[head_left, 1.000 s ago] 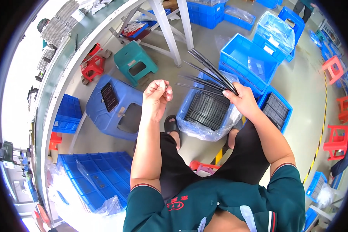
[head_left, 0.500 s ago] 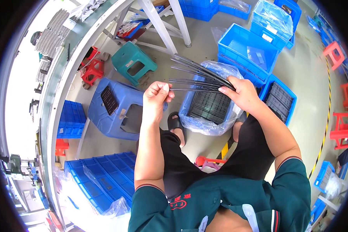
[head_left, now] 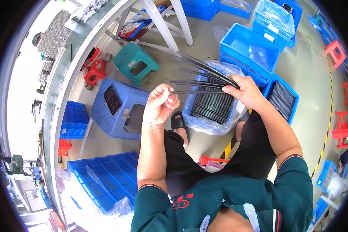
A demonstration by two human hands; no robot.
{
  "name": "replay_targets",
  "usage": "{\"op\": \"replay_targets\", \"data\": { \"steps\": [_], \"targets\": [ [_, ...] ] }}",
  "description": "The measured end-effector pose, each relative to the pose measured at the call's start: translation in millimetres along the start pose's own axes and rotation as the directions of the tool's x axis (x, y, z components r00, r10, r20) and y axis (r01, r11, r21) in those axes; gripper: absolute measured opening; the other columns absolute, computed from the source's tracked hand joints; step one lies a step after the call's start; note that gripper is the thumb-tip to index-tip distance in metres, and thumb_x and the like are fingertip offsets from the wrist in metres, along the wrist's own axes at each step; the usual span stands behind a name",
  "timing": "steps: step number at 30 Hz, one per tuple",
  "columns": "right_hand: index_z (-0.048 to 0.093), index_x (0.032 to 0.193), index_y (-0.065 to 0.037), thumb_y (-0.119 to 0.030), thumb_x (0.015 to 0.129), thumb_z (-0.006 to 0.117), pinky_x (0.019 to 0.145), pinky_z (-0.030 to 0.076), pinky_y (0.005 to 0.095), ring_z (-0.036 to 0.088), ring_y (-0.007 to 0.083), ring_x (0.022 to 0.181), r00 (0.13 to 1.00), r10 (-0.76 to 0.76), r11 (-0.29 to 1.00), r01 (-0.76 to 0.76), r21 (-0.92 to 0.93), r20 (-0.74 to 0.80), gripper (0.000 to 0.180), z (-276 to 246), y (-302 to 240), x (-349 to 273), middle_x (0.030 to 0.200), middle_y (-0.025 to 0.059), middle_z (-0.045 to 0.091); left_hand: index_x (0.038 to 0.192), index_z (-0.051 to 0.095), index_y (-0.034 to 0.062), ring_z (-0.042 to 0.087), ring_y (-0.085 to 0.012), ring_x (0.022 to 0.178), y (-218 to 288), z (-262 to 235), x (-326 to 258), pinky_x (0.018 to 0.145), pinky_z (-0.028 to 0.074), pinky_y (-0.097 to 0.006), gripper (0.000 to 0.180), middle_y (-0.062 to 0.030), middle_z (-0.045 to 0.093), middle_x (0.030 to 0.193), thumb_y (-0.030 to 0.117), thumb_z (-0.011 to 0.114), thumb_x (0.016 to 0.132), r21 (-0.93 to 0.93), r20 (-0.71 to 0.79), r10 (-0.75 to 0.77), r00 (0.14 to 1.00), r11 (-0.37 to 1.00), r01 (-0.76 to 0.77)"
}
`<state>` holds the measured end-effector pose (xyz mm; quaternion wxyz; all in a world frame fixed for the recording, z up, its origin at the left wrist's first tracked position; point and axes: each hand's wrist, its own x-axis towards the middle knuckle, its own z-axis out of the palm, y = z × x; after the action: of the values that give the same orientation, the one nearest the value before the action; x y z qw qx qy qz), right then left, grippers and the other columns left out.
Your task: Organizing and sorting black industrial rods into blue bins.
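1. The left hand [head_left: 161, 102] has thumb and forefinger pinched together at the end of a single rod [head_left: 189, 92], to the left of the lined bin; whether a smaller piece sits between those fingers is too small to tell.
2. The right hand [head_left: 246, 92] has its fingers closed around a fan of black rods [head_left: 214, 73] at the bin's right side. The rods spread leftward from those fingers across the bin, the single rod being the lowest of them.
3. The lined bin [head_left: 187, 108], blue and wrapped in clear plastic, stands on the floor [head_left: 307, 127] between the person's feet, with dark rods [head_left: 210, 106] lying side by side in it.
4. Just right of the bin is a blue crate [head_left: 295, 106] of dark pieces; beyond the bin to the upper right is an open blue box [head_left: 236, 44].
5. Left of the bin stands a blue stool [head_left: 104, 116] bearing a dark flat panel [head_left: 113, 100], with a green stool [head_left: 133, 54] farther up.
6. Well left of the bin runs a counter [head_left: 77, 40]; well to its right are red stools [head_left: 340, 133].
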<state>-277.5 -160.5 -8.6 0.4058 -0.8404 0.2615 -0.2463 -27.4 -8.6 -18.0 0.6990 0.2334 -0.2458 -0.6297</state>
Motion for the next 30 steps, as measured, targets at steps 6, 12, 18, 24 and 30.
{"op": "replay_targets", "data": {
  "steps": [6, 12, 18, 24, 30],
  "targets": [
    [0.057, 0.084, -0.005, -0.029, 0.081, 0.066, 0.053, 0.041, 0.034, 0.055, 0.0261, 0.056, 0.999, 0.035, 0.998, -0.034, -0.055, 0.017, 0.026, 2, -6, 1, 0.063, 0.0119, 0.056, 0.091, 0.059, 0.0019, 0.042, -0.0131, 0.057, -9, 0, 1, 0.054, 0.033, -0.026, 0.015, -0.0059, 0.054, 0.067, 0.016, 0.058, 0.088, -0.029, -0.065, 0.058, 0.996, 0.998, -0.06],
    [0.056, 0.082, -0.005, -0.03, 0.08, 0.066, 0.054, 0.041, 0.036, 0.055, 0.028, 0.056, 0.992, 0.123, 0.986, -0.124, -0.113, -0.022, 0.028, 5, 2, 4, 0.061, 0.0133, 0.055, 0.092, 0.061, -0.0013, 0.053, -0.0122, 0.065, -2, 10, 3, 0.062, 0.044, -0.024, 0.012, -0.0075, 0.062, 0.077, 0.008, 0.06, 0.086, 0.511, -0.274, 0.213, 0.938, 0.858, -0.045],
    [0.055, 0.08, -0.004, -0.034, 0.081, 0.064, 0.055, 0.041, 0.0378, 0.055, 0.0305, 0.058, 0.992, 0.126, 0.982, -0.122, -0.145, 0.019, 0.031, 8, -1, 5, 0.062, 0.0149, 0.055, 0.092, 0.061, -0.0024, 0.06, -0.0127, 0.068, 0, 11, -1, 0.065, 0.048, -0.024, 0.011, -0.0085, 0.064, 0.078, 0.003, 0.062, 0.082, 0.661, -0.244, 0.177, 0.953, 0.749, 0.03],
    [0.054, 0.078, -0.003, -0.035, 0.082, 0.062, 0.055, 0.041, 0.0396, 0.056, 0.0331, 0.06, 0.992, 0.122, 0.986, -0.117, -0.116, 0.034, 0.033, 10, -1, 4, 0.063, 0.0165, 0.055, 0.091, 0.062, -0.0032, 0.062, -0.0141, 0.07, 7, 10, -5, 0.064, 0.05, -0.025, 0.011, -0.0092, 0.065, 0.078, 0.001, 0.063, 0.081, 0.672, -0.242, 0.135, 0.961, 0.738, 0.066],
    [0.054, 0.077, -0.002, -0.033, 0.081, 0.063, 0.056, 0.041, 0.0392, 0.056, 0.0327, 0.06, 0.992, 0.119, 0.982, -0.111, -0.155, 0.043, 0.033, 5, 0, 2, 0.064, 0.0174, 0.055, 0.092, 0.063, -0.0022, 0.063, -0.0142, 0.071, 20, 3, -8, 0.07, 0.05, -0.025, 0.013, -0.009, 0.066, 0.077, 0.003, 0.065, 0.081, 0.742, -0.247, 0.383, 0.89, 0.665, -0.081]
  ]
}}
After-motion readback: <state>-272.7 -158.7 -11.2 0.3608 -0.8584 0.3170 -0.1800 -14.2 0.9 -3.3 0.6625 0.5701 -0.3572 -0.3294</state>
